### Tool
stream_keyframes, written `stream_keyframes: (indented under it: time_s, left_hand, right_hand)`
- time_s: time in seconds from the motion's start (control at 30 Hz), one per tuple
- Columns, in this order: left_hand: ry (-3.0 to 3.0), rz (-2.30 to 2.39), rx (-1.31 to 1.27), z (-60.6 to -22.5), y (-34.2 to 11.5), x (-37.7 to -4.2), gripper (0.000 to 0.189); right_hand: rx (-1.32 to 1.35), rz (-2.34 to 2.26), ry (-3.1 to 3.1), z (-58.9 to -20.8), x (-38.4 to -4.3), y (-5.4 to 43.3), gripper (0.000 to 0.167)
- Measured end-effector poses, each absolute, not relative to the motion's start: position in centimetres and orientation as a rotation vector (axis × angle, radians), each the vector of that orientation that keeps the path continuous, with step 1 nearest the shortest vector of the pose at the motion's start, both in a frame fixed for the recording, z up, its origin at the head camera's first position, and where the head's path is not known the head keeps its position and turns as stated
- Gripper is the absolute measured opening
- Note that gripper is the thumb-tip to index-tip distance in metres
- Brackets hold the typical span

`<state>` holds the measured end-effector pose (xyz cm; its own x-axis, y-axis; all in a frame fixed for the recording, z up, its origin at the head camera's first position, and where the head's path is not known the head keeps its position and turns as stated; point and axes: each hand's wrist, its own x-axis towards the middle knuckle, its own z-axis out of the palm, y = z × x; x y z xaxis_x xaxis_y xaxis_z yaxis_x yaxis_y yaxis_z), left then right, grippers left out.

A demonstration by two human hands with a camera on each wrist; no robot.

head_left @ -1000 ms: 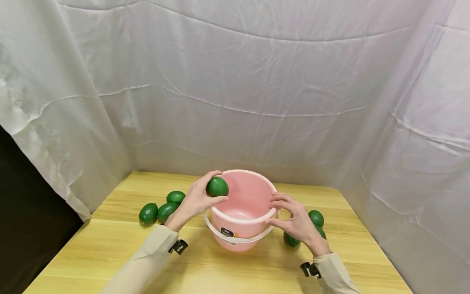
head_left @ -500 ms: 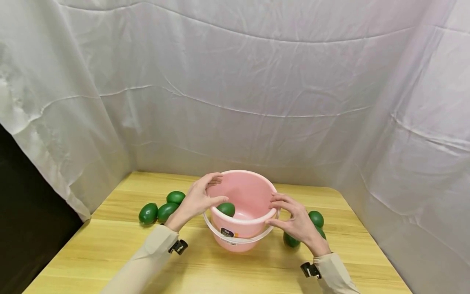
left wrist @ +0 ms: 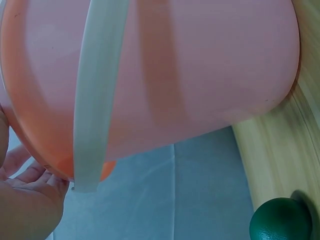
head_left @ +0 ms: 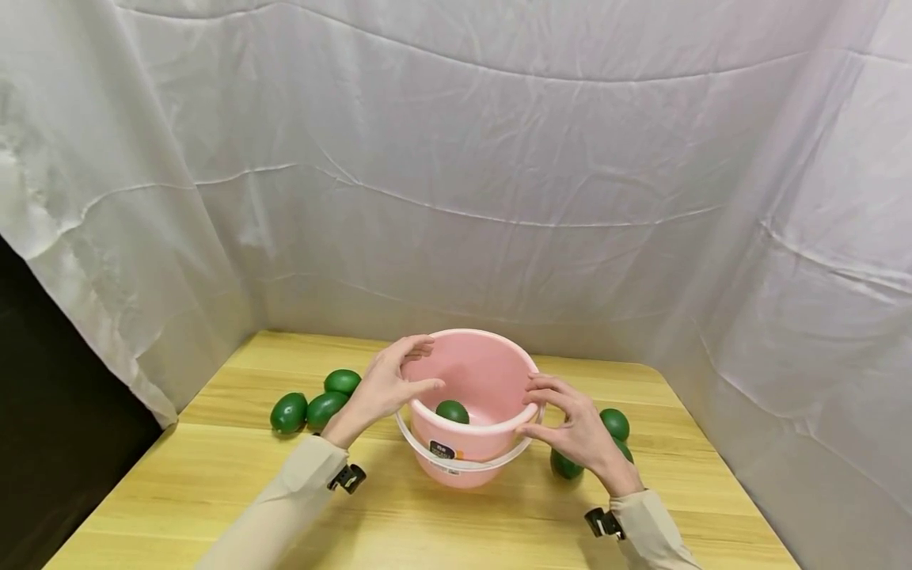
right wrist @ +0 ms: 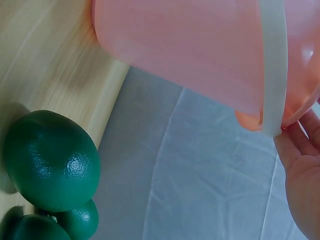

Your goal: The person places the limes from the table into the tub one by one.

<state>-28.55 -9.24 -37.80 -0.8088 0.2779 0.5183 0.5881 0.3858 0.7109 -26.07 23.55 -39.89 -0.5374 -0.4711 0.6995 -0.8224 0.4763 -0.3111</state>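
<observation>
"Where could this go wrong?"

"Start with the grey curtain [head_left: 463, 158]: it hangs ahead of both hands, past the far edge of the wooden table [head_left: 427, 538]. A hard forward push could take the pink bucket [head_left: 484, 446] towards that edge. The roomier side is nearer the body, between the forearms."

"And the bucket?"

"Upright between the hands. An uneven pull on the rim could tip it."

"Which hand has it?"

"The right hand [head_left: 570, 427] seems to, fingers and thumb curled at the rim beside it. The left hand [head_left: 385, 384] is loosely spread at the opposite rim, no fruit in it; its fingers touch near the white handle [head_left: 470, 466], so they might snag there when lifting away."

"The fruit?"

"One green fruit [head_left: 452, 412] inside, below and between the hands. Three left-side fruits [head_left: 326, 410] lie just outside the left wrist, and right-side fruits [head_left: 614, 424] beside the right; a sideways sweep could set either group rolling."
</observation>
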Motion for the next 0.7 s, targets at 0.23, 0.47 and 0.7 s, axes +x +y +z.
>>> stream_keyframes:
  time_s: [0.23,0.47,0.7]
  left_hand:
    - [-2.321,-1.331,-0.727,-37.93,-9.21,-28.38,0.061]
    - [-2.264,-1.293,-0.719,-37.95,-9.31,-28.23,0.050]
    - [-2.209,-1.259,-0.699,-38.11,-9.86,-28.15,0.044]
  right_hand:
    - [1.089,0.868,-2.165,-40.02,-26.14,23.56,0.043]
    - [1.084,0.871,-2.173,-39.94,-26.16,23.54,0.044]
    - [1.076,0.863,-2.184,-39.94,-26.13,23.63,0.043]
